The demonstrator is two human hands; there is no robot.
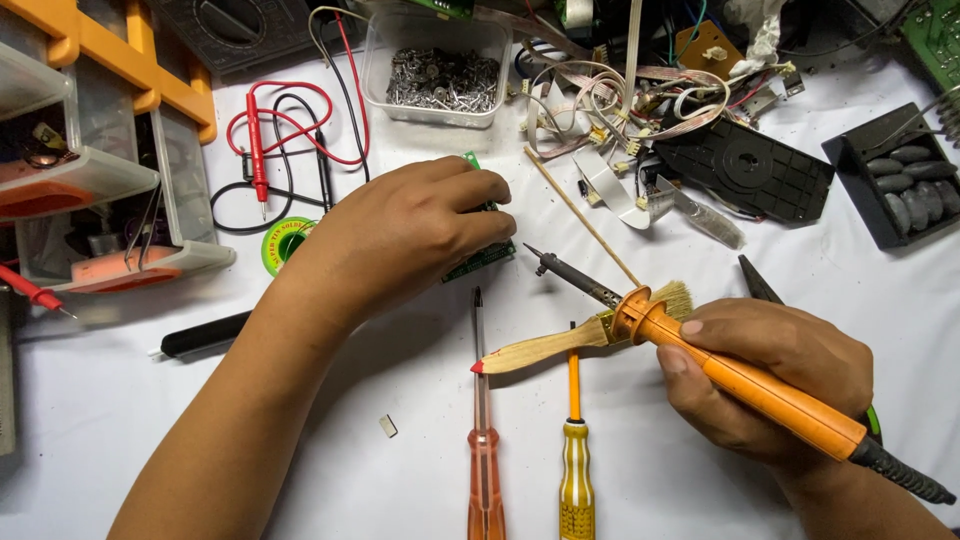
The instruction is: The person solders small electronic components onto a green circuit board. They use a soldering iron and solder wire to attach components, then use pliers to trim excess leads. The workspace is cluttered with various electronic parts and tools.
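My left hand [415,235] lies over a small green circuit board [482,258] on the white table, fingers curled around it so most of the board is hidden. My right hand [770,385] grips the orange handle of a soldering iron [740,378]; its dark tip [545,262] points up and left, a little right of the board and apart from it. A wooden-handled brush [560,345] lies under the iron's shaft.
Two screwdrivers, one red [484,480] and one yellow [575,470], lie at the front. A solder spool [283,240], red and black probe leads [258,150], a clear tub of metal parts [440,75], tangled ribbon cables [640,110], black plastic parts [745,165] and orange drawers [90,150] surround the hands.
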